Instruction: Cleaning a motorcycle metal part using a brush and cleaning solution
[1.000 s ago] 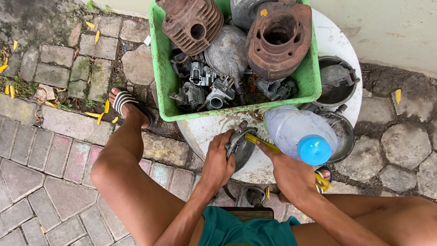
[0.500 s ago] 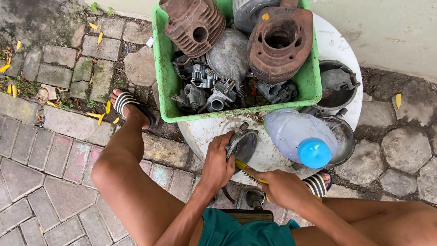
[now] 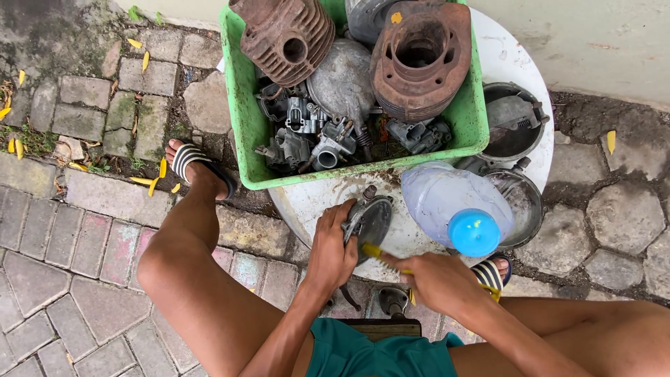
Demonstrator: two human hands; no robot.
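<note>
My left hand (image 3: pixel 333 248) grips a dark, greasy round metal engine cover (image 3: pixel 370 222) at the near edge of a white round tabletop (image 3: pixel 314 204). My right hand (image 3: pixel 436 281) holds a yellow-handled brush (image 3: pixel 380 255) whose tip rests against the cover's face. Both hands are just in front of my knees. The brush's bristles are hidden against the dark metal.
A green plastic crate (image 3: pixel 244 132) on the tabletop holds two rusty finned cylinders (image 3: pixel 289 35), a grey cover and several carburettor parts. A clear plastic jug with a blue cap (image 3: pixel 457 206) stands right of the cover, beside dark metal bowls (image 3: pixel 520 199). My sandalled feet (image 3: pixel 199 167) rest on paving stones.
My right hand has drawn the brush down and toward me, from the right of the cover to its lower face. The left hand keeps its hold on the cover.
</note>
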